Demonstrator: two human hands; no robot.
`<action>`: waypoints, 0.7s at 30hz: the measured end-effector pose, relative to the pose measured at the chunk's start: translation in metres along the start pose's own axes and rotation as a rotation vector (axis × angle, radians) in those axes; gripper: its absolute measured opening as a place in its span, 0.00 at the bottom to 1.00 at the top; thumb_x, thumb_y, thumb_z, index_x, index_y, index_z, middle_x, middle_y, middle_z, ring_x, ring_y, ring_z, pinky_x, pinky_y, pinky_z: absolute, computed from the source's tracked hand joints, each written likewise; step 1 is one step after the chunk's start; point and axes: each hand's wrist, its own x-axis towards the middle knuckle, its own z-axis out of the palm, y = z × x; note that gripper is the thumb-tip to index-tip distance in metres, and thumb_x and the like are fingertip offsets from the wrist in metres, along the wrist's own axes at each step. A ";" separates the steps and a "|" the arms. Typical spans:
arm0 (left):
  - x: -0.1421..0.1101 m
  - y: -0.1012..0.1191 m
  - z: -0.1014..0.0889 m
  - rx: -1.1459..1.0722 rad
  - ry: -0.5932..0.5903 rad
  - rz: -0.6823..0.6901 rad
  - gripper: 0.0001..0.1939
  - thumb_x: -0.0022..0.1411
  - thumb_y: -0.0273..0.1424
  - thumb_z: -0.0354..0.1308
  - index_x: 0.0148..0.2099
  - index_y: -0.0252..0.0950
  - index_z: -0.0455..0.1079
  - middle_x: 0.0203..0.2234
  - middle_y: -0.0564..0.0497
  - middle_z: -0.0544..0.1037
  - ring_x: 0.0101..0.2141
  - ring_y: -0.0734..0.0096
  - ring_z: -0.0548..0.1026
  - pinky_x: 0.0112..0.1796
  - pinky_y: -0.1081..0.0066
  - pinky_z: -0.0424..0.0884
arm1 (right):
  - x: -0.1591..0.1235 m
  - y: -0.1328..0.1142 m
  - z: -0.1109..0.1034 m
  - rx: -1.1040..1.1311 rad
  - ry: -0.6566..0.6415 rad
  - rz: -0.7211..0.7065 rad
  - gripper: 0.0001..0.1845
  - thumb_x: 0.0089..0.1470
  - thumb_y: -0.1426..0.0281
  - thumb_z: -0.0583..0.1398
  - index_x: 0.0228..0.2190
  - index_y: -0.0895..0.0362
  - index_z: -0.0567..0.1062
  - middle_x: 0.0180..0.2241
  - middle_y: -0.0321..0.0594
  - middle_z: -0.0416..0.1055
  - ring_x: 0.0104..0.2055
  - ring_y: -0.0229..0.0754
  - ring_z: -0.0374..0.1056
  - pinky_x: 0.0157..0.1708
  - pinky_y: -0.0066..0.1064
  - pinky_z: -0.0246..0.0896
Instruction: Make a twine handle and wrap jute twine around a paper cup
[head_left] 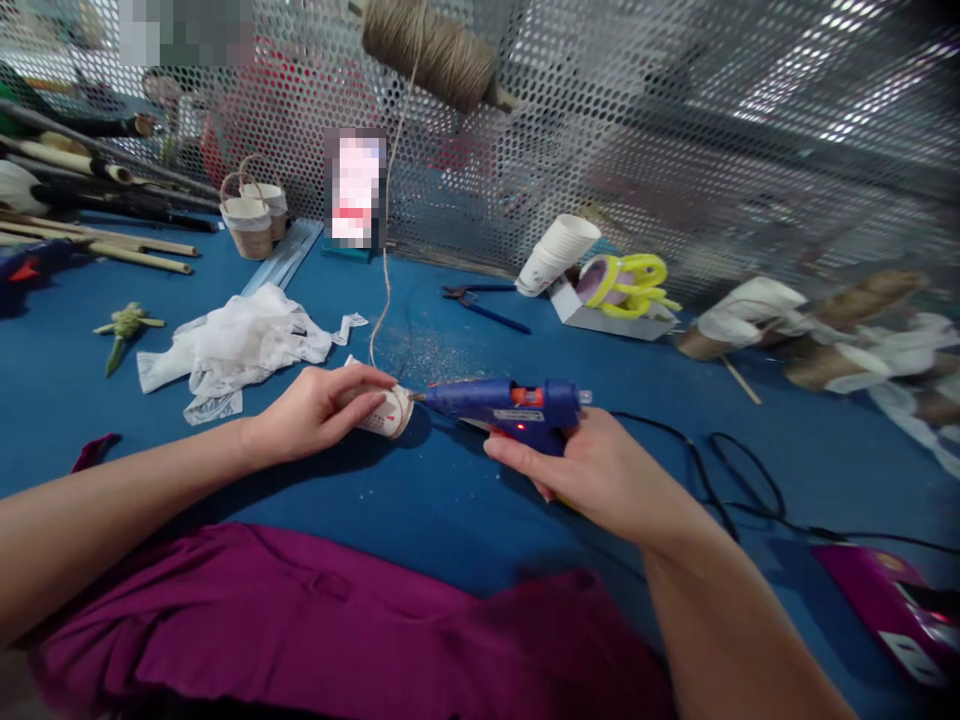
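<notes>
My left hand (pixel 337 408) grips a small white paper cup (pixel 390 415) lying on its side, its open or base end turned right; I cannot tell which. Jute twine (pixel 388 290) runs down to this cup from a large spool (pixel 431 52) above. In my right hand (pixel 577 465) is a blue hot glue gun (pixel 502 408) with a lit red light. Its nozzle points left and meets, or nearly meets, the cup's right end. White lace ribbon (pixel 251 335) lies in a heap beyond my left forearm.
Pliers (pixel 487 305), stacked paper cups (pixel 559 255) and a white box with yellow-handled scissors (pixel 626 285) stand beyond the glue gun. Twine-wrapped cups (pixel 251 225) are at back left, near a phone (pixel 356 190). A black cord (pixel 694 455) trails right. Perforated metal (pixel 600 150) closes the back.
</notes>
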 end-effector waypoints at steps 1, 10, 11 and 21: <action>0.000 0.000 0.000 0.001 -0.003 0.001 0.14 0.62 0.32 0.48 0.46 0.31 0.68 0.25 0.50 0.76 0.24 0.77 0.72 0.25 0.79 0.66 | 0.000 0.000 0.000 -0.009 0.004 -0.008 0.13 0.45 0.58 0.60 0.20 0.54 0.70 0.09 0.29 0.59 0.12 0.33 0.55 0.13 0.27 0.50; 0.002 0.003 -0.001 -0.007 -0.052 -0.034 0.15 0.62 0.32 0.46 0.46 0.29 0.67 0.24 0.49 0.77 0.20 0.78 0.70 0.23 0.78 0.65 | -0.002 -0.004 0.000 -0.003 0.045 -0.101 0.12 0.45 0.61 0.61 0.16 0.51 0.70 0.08 0.30 0.57 0.16 0.38 0.59 0.17 0.30 0.54; 0.002 0.003 -0.001 -0.007 -0.050 -0.031 0.15 0.62 0.32 0.47 0.46 0.29 0.67 0.25 0.49 0.77 0.20 0.78 0.70 0.23 0.79 0.65 | -0.002 -0.005 0.000 0.003 0.048 -0.105 0.15 0.45 0.61 0.61 0.13 0.51 0.68 0.08 0.30 0.57 0.16 0.38 0.59 0.17 0.30 0.55; 0.001 0.001 0.000 0.006 -0.036 -0.014 0.15 0.62 0.32 0.46 0.46 0.30 0.67 0.31 0.47 0.78 0.26 0.76 0.73 0.24 0.79 0.66 | -0.006 -0.016 -0.001 0.010 0.029 -0.099 0.19 0.45 0.63 0.60 0.09 0.51 0.62 0.07 0.31 0.55 0.22 0.42 0.65 0.23 0.31 0.63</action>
